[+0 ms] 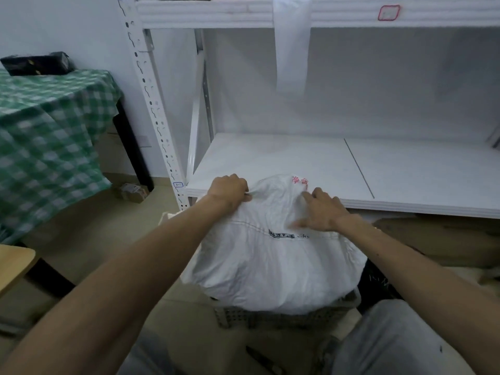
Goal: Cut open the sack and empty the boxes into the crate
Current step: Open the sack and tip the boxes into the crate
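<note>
- Left hand (229, 191): closing in a fist around a bunched fold of the sack's far edge, knuckles up, forearm reaching in from the lower left.
- Right hand (323, 209): lying on top of the sack with fingers (311, 196) spread and slightly blurred, pressing on the fabric just below the red printing; not gripping anything that can be made out.
- Sack (270, 255): white woven bag, bulging and full, sitting in the crate and leaning against the front edge of the low shelf; a stitched seam is running across its upper part, with dark printed lettering beside it (unreadable) and red characters near the far end.
- Crate (270, 316): grey perforated plastic, showing only as a rim and wall under the near side of the sack, resting on the floor.
- Knife (263, 359): dark, narrow object lying on the floor near the person's knees (identity uncertain).
- Shelf (311, 163): white metal rack with a bare white board directly behind the sack.
- Table (48, 125): standing well to the left, wearing a green checked cloth, with a dark packet (38, 63) on top.
- Cardboard (438, 239): flattened brown sheets lying under the shelf at right.
</note>
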Demonstrator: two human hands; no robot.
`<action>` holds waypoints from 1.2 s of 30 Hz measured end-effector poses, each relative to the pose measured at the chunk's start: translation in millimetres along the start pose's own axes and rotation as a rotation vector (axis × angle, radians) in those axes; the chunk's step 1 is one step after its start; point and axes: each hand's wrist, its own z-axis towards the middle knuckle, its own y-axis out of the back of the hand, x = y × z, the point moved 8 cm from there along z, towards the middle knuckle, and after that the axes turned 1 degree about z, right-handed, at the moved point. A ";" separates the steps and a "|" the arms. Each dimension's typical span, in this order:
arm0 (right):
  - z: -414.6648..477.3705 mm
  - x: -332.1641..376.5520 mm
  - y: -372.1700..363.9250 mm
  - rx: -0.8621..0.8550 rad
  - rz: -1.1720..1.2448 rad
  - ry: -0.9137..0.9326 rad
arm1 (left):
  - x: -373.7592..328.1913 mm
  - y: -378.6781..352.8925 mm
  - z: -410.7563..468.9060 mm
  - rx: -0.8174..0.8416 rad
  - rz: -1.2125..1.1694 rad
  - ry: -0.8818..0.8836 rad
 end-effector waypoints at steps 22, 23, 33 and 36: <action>-4.4 53.4 -77.3 -0.111 0.646 0.045 | -13.4 6.8 -8.0 -0.055 -0.053 -0.007; -6.7 49.4 -78.3 -0.141 0.687 0.026 | -15.4 5.5 -14.2 -0.003 -0.064 -0.028; -27.1 38.7 -57.8 -0.319 0.803 -0.047 | -35.4 -46.1 -61.8 0.095 0.322 -0.214; -31.6 33.6 -30.7 -0.342 0.712 -0.005 | -35.2 -32.6 -50.9 0.093 0.127 -0.162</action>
